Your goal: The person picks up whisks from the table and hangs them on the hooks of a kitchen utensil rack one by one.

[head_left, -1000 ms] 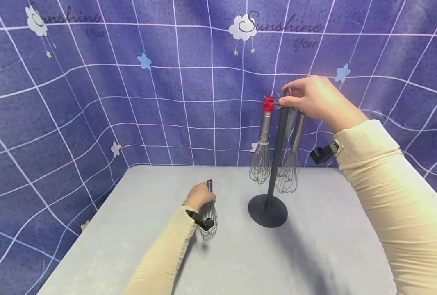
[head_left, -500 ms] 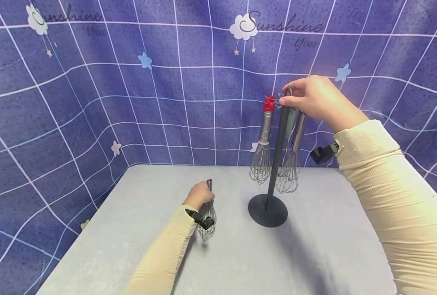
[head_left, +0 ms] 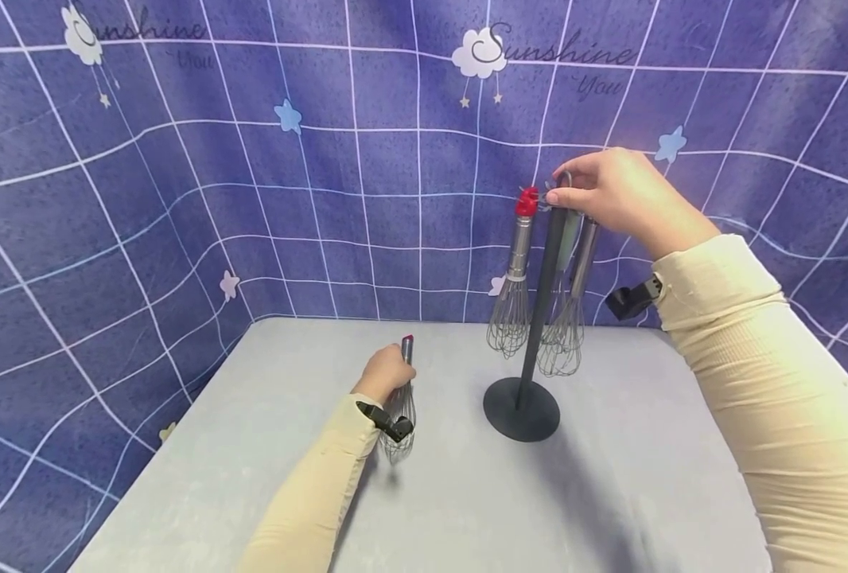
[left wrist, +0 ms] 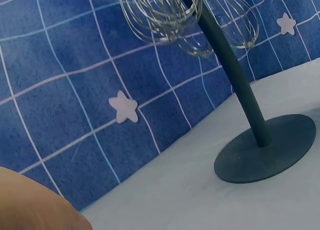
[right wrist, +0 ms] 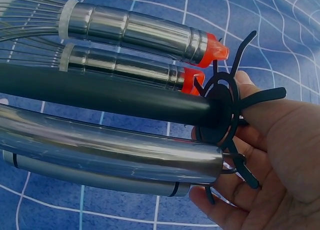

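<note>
My left hand (head_left: 387, 370) grips a wire whisk (head_left: 405, 410) by its metal handle, whose red tip sticks out above the fingers. It is held low over the tabletop, left of a dark whisk stand (head_left: 542, 306). At the stand's top, my right hand (head_left: 613, 187) pinches the hook ring (right wrist: 233, 115) between thumb and fingers. Two red-capped whisks (right wrist: 145, 32) hang from the hooks on one side. A steel-handled whisk (head_left: 585, 259) and a pale-handled utensil (right wrist: 100, 172) hang on the other. The left wrist view shows part of the left hand, but not its whisk.
The stand's round base (head_left: 503, 406) rests on the grey-white tabletop (head_left: 438, 509). Behind and to the left hangs a blue gridded curtain (head_left: 367, 183) with clouds and stars, meeting the table's back edge.
My left hand has moved slightly up and away with its whisk, and the whisk's wires have swung a little left. My right hand keeps its hold on the stand's top.
</note>
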The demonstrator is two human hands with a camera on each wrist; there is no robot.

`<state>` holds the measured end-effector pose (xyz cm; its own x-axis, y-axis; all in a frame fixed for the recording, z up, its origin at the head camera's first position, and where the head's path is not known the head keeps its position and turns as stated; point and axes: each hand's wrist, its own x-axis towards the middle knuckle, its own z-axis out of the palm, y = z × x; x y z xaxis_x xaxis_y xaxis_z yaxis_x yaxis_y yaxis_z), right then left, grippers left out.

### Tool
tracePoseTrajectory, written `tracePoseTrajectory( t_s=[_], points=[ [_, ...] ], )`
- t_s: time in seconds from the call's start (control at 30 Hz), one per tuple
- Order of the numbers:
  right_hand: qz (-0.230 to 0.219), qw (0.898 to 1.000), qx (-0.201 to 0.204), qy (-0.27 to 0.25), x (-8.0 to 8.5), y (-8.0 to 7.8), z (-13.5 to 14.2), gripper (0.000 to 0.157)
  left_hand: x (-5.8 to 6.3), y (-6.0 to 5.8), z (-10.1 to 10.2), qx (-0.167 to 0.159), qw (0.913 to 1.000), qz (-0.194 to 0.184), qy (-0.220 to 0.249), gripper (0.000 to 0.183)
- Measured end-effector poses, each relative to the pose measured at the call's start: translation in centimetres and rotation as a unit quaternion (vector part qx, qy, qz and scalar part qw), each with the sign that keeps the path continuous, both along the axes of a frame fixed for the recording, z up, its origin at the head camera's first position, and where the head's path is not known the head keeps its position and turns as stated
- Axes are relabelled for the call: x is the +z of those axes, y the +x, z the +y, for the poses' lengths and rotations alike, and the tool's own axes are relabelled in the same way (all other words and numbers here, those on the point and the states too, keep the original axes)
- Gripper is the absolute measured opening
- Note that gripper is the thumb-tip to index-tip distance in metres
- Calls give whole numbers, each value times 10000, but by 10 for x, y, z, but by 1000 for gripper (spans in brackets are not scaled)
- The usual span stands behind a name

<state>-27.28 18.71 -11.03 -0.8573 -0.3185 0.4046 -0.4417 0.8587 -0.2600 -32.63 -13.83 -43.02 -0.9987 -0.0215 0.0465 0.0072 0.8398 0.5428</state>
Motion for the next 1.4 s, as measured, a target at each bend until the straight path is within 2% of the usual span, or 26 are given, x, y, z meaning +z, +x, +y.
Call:
tracePoseTrajectory(
  t_s=[0.23,0.43,0.53,1.07,1.2,1.4],
  points=[
    [33,10000,-2,21,1,0,2,51,15,-1,0,-199,9988,440,-127,24],
    [115,9999,-38,85,-1,1,4,49,36,6,5,-251,9978,617,4,54],
    [164,9998,-45,96,-2,1,5,48,45,11,7,-277,9971,703,75,62],
    [131,9995,-74,-262,-4,-2,3,50,106,37,18,-683,9855,1454,543,65],
    [121,9994,-101,-323,-5,-2,3,52,115,42,22,-783,9831,1523,654,66],
    [90,9992,-142,-351,-7,-4,3,53,124,47,25,-837,9798,1670,718,66]
  ],
)
